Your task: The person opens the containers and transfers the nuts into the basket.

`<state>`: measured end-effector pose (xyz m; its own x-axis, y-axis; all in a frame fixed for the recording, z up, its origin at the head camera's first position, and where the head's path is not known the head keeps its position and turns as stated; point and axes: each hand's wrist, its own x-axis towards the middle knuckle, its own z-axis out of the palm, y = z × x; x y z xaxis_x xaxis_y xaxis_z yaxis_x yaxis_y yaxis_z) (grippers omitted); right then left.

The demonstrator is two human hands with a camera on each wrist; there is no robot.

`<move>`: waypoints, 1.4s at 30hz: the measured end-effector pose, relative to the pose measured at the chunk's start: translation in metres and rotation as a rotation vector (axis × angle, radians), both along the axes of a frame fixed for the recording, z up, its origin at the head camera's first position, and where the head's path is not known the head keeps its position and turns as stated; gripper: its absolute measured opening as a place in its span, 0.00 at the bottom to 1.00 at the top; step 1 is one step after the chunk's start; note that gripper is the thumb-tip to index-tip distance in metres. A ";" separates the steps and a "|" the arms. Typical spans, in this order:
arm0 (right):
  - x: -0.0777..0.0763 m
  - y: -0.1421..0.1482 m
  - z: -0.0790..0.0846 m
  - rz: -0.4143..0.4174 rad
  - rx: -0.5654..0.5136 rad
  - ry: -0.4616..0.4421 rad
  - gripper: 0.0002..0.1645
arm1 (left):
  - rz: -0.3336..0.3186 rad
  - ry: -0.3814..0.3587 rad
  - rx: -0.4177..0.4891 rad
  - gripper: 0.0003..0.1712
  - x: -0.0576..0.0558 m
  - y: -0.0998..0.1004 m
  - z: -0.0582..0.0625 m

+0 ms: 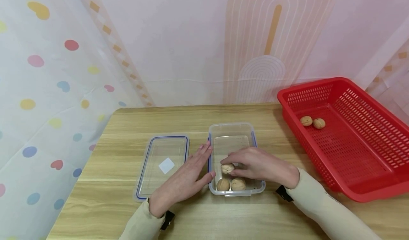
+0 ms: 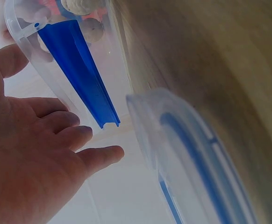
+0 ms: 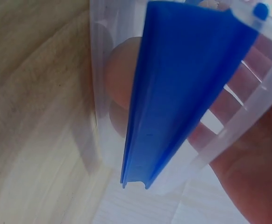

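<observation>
A clear plastic food container with blue side clips stands on the table. My right hand reaches down into it and holds a walnut between thumb and fingers. Two more walnuts, one on the left and one on the right, lie at the container's near end. My left hand is at the container's left wall, its fingers extended. In the left wrist view those fingers lie along the wall by the blue clip. Through the wall in the right wrist view, the right hand is partly hidden behind another blue clip.
The container's lid, edged in blue with a white label, lies flat to the left. A red perforated basket stands at the right with two walnuts in its far left corner. A patterned curtain hangs behind the table.
</observation>
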<state>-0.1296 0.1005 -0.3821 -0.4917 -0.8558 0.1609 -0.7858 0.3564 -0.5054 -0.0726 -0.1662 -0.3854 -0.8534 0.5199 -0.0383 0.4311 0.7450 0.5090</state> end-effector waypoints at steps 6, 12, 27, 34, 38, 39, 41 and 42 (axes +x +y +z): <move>0.006 0.007 0.004 -0.036 -0.007 -0.018 0.23 | 0.001 -0.006 0.003 0.44 0.000 0.000 0.000; 0.013 0.014 0.008 -0.076 -0.022 -0.065 0.24 | 0.007 -0.014 0.001 0.45 0.000 0.000 0.000; 0.027 0.029 0.012 -0.108 -0.219 0.002 0.25 | 0.004 -0.004 0.006 0.45 0.000 0.000 -0.001; 0.035 0.035 0.014 -0.155 -0.266 0.010 0.27 | 0.000 0.014 0.009 0.45 0.000 0.000 -0.003; 0.040 0.039 0.016 -0.180 -0.277 0.046 0.27 | 0.003 0.011 0.007 0.45 0.000 0.000 -0.003; 0.042 0.041 0.017 -0.186 -0.281 0.055 0.27 | 0.004 0.011 0.007 0.44 0.000 0.000 -0.003; 0.044 0.044 0.018 -0.197 -0.288 0.073 0.27 | 0.003 0.013 0.010 0.44 0.000 0.000 -0.003; 0.045 0.045 0.019 -0.203 -0.291 0.078 0.28 | 0.003 0.012 0.009 0.44 0.000 0.000 -0.003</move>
